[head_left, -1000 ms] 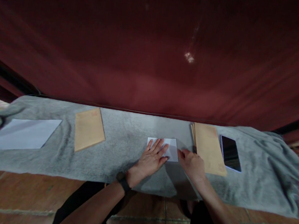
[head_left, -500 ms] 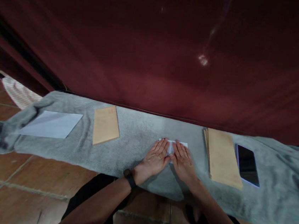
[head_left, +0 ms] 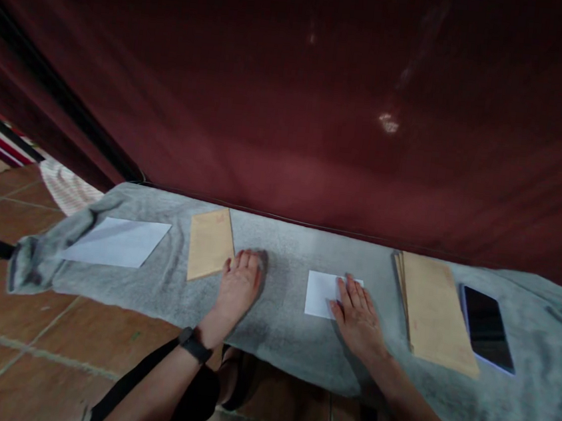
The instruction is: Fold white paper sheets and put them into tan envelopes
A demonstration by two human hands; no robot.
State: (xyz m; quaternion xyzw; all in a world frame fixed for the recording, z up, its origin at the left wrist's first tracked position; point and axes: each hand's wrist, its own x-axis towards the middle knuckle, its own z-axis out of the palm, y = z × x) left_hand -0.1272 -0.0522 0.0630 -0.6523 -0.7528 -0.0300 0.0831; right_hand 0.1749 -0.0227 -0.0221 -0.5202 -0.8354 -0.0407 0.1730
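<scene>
A small white folded paper (head_left: 319, 295) lies on the grey cloth (head_left: 278, 331). My right hand (head_left: 357, 316) rests flat over its right part, fingers stretched out. Off to the left, my left hand (head_left: 239, 286) is palm down with its fingers extended, beside the right edge of a single brown envelope (head_left: 208, 246). Whether its fingertips touch that envelope I cannot tell. No object shows in either hand.
White paper sheets (head_left: 119, 242) lie at the cloth's left end. A stack of brown envelopes (head_left: 435, 314) sits right of my right hand, with a phone (head_left: 488, 328) beside it. A dark red panel (head_left: 288, 137) rises behind the cloth; floor tiles (head_left: 46, 340) show below.
My left hand has left the folded paper and moved left to the single envelope. My right hand stays on the paper, uncovering its left part. The view has shifted slightly.
</scene>
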